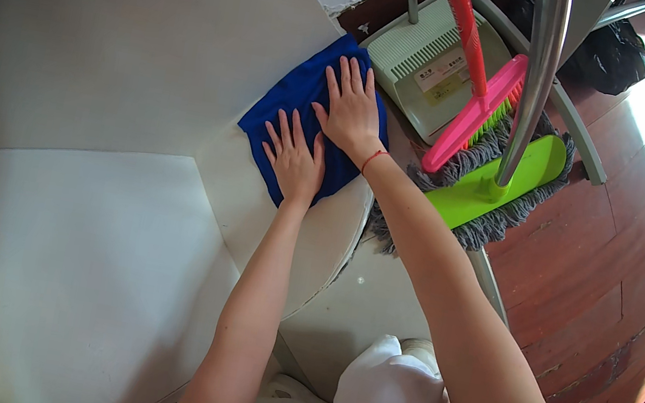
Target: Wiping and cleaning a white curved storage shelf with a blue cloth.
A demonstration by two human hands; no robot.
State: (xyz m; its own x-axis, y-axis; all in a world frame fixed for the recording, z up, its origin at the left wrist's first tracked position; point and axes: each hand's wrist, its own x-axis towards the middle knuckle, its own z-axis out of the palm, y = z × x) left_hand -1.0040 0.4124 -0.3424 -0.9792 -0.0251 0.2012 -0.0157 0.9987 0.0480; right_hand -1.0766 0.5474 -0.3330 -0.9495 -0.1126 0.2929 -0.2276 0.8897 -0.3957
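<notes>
A blue cloth [290,92] lies spread over the rounded armrest [330,229] of a pale upholstered sofa. Both palms rest flat on it with fingers apart. My left hand [297,161] presses on the cloth's lower part. Farther up and to the right, my right hand [352,106] lies near the cloth's right edge, a red string around its wrist. Neither hand is closed around anything. The sofa's seat [76,275] and its backrest [118,36] stretch out to the left of my hands.
Just right of the armrest stand a pale green dustpan [395,46], a pink broom [473,115] and a green flat mop [472,195] with grey strands. A black plastic bag [613,58] sits behind them on the reddish wooden floor [593,281].
</notes>
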